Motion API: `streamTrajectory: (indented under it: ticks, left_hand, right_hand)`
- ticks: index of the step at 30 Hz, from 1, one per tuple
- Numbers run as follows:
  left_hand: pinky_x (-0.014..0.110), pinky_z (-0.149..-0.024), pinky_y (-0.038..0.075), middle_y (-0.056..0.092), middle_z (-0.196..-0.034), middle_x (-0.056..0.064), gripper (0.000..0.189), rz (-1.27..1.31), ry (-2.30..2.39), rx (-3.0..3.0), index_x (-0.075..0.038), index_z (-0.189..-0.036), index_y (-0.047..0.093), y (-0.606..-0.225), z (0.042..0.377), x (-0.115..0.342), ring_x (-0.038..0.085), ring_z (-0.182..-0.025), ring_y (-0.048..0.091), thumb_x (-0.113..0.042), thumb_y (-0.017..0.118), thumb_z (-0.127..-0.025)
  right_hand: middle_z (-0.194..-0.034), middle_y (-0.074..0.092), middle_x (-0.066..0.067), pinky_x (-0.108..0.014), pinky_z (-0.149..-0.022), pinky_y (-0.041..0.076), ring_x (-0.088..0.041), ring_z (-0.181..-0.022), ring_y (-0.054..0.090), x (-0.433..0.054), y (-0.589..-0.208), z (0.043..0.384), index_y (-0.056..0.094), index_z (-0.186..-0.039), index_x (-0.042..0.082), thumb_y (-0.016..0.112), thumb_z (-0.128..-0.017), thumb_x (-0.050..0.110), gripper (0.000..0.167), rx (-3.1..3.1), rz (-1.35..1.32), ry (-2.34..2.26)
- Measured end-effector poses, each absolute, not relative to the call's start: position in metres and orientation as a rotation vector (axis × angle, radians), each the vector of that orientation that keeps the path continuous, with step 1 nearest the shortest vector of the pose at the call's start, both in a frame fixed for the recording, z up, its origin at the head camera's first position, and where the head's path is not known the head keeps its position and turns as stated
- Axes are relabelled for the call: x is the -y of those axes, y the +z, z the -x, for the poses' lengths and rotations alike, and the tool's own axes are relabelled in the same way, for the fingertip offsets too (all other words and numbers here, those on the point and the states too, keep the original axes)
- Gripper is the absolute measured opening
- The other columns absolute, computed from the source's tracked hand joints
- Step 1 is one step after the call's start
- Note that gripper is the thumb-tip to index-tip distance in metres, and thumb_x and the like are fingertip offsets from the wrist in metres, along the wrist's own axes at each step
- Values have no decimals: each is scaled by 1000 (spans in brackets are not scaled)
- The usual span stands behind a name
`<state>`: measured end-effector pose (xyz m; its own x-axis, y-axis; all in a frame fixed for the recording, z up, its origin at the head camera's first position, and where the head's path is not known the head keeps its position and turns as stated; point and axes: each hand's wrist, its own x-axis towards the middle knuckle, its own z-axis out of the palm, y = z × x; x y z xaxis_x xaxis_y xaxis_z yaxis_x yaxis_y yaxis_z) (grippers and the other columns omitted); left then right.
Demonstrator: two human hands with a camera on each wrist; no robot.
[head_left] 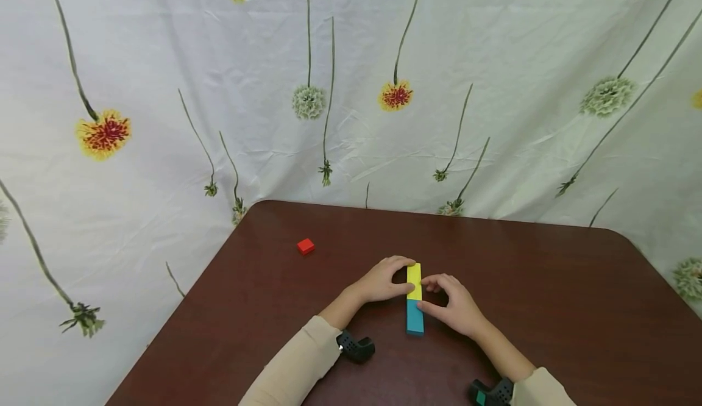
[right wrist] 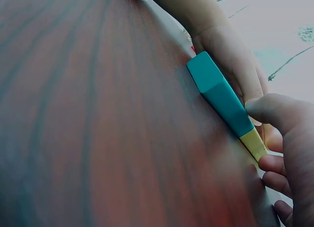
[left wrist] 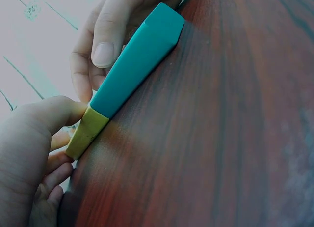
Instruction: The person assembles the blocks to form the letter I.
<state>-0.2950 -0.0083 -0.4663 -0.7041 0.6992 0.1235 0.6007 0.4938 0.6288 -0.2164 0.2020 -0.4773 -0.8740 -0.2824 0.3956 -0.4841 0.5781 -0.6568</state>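
Grip: left hand pinching yellow rectangular block from nine o'clock; right hand at four o'clock, thumb touching blue rectangular block, whether pinching cannot be told. Blue abuts yellow's six-o'clock end on wood-grained table; red block apart, toward ten o'clock

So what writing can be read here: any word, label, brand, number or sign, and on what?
None can be read in any view.
Yellow block: a tiny dark mark in the left wrist view, too small to read.
Blue block and red block: no lettering visible.
Left wristband and right wristband: too small to tell.
Curtain: printed flowers, no lettering seen.
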Motion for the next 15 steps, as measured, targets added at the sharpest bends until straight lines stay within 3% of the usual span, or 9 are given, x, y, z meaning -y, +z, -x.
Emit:
streamTrajectory:
  ticks: [15]
  left_hand:
    - [48, -107, 35, 44, -146, 10, 55, -1130, 1002, -2576, -8, -145, 46, -465, 295, 9, 29, -135, 38, -32, 59, -97]
  right_hand:
    - [-96, 58, 6, -38, -79, 47, -17, -92, 53, -202, -477, 216, 67, -109, 10, 79, -83, 25, 32, 2577, -635, 1156]
